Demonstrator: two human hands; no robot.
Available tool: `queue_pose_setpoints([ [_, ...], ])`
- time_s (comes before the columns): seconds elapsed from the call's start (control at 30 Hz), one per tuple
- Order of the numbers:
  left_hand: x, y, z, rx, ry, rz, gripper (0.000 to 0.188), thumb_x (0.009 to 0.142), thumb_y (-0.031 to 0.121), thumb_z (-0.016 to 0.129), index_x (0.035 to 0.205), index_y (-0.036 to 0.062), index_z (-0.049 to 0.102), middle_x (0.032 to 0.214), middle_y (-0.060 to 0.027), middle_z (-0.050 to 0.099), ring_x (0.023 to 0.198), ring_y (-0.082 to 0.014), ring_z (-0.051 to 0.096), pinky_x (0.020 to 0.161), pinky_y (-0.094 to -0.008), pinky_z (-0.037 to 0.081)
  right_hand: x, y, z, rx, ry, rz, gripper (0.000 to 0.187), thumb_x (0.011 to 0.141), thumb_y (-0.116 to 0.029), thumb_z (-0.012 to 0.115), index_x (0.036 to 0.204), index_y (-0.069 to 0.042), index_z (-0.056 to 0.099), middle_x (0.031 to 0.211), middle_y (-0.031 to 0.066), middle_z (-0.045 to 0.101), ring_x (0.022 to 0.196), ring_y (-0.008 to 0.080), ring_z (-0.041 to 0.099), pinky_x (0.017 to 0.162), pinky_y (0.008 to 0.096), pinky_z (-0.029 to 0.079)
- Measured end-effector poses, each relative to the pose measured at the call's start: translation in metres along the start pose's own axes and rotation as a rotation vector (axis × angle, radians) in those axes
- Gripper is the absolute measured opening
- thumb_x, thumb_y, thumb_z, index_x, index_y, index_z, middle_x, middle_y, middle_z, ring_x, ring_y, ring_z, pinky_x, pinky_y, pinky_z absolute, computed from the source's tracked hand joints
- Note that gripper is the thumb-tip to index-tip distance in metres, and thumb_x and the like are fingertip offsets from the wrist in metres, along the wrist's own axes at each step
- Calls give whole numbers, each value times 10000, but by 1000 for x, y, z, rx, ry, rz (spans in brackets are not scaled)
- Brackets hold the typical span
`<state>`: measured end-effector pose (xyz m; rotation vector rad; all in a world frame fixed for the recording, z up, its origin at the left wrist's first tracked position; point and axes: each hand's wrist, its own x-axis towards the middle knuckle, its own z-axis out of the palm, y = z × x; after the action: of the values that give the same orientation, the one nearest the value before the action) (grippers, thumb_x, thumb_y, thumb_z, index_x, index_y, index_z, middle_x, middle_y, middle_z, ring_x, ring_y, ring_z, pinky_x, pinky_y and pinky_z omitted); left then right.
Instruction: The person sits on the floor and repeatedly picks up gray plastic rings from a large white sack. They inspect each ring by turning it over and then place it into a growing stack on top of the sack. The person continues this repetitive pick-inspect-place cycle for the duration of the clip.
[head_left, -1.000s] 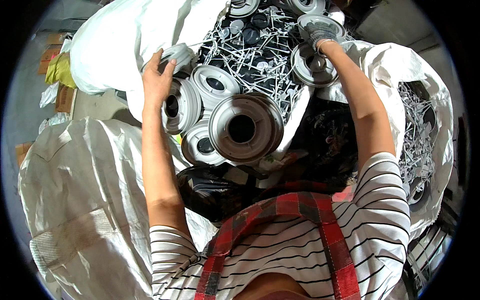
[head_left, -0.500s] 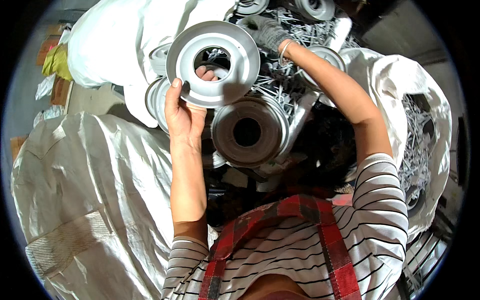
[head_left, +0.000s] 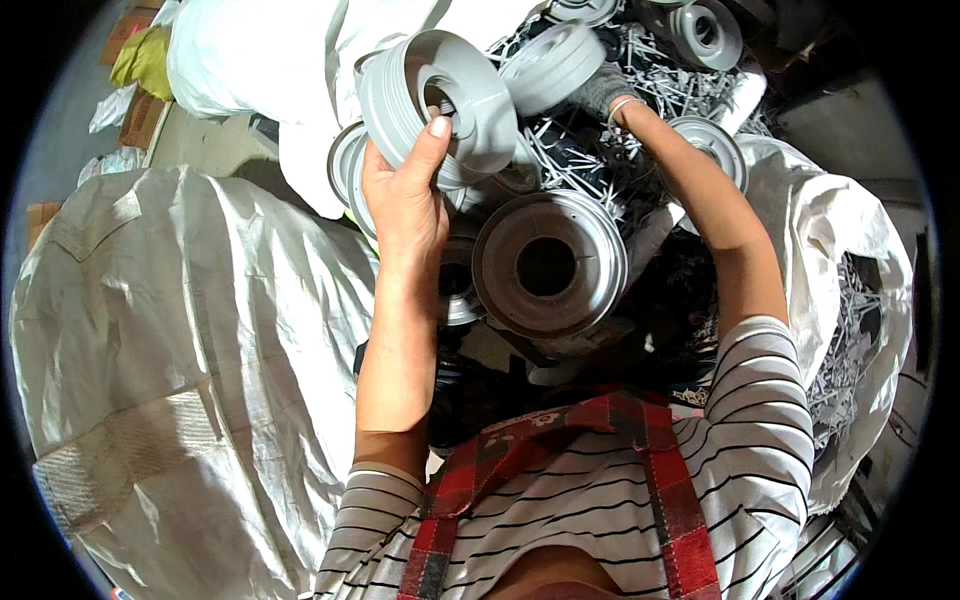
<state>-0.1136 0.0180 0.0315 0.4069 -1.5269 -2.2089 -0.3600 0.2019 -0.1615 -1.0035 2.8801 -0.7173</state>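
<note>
My bare left hand (head_left: 405, 200) grips a grey ring-shaped plastic part (head_left: 395, 100), thumb on its near rim by the centre hole. The part is tilted, so its ribbed side wall shows. Further right, my right hand (head_left: 602, 92), in a grey knit glove, is at the right edge of a second grey ring-shaped part (head_left: 552, 68), which leans on its side; the fingers are mostly hidden behind it. Below and between my hands sits a larger round part (head_left: 549, 262) with a dark centre hole. Another grey ring (head_left: 347, 165) lies partly behind my left hand.
Thin white and grey plastic scraps (head_left: 665, 85) heap beyond my hands, with more round grey parts (head_left: 705, 35) among them. A big white woven sack (head_left: 190, 330) fills the left side. An open sack (head_left: 800, 190) on the right holds more scraps. Cardboard and a yellow bag (head_left: 143, 57) lie far left.
The ring in my left hand has turned from facing up to showing its side. A second ring now shows at my right hand, which has moved right. The whole view has shifted slightly.
</note>
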Motion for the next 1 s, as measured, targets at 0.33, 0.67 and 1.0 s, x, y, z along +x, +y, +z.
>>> queue_pose_setpoints([
  [0.33,-29,9,17,-133,-221,-70,431,847,126,580,1183,-112,453,1105,-209,563,1055,-265,561,935,-369,442,-89,-170,-166,418,298,-201,708,598,-367,773,1171,-48,507,1043,175,586,952,300,581,874,353,459],
  [0.67,-40,23,-7,32,-469,-192,525,802,216,664,1186,-80,464,1114,-164,568,1008,-225,570,880,-344,461,-122,-197,-161,77,95,-504,702,612,-240,665,1256,-72,442,1177,191,490,1084,339,500,938,387,428],
  [1.0,-50,15,3,35,-397,-101,390,769,200,716,1021,-52,557,909,-92,617,757,-149,601,699,-275,501,-130,-202,-148,281,312,-291,642,647,-363,703,1169,-53,496,1091,172,547,1004,316,552,896,365,449],
])
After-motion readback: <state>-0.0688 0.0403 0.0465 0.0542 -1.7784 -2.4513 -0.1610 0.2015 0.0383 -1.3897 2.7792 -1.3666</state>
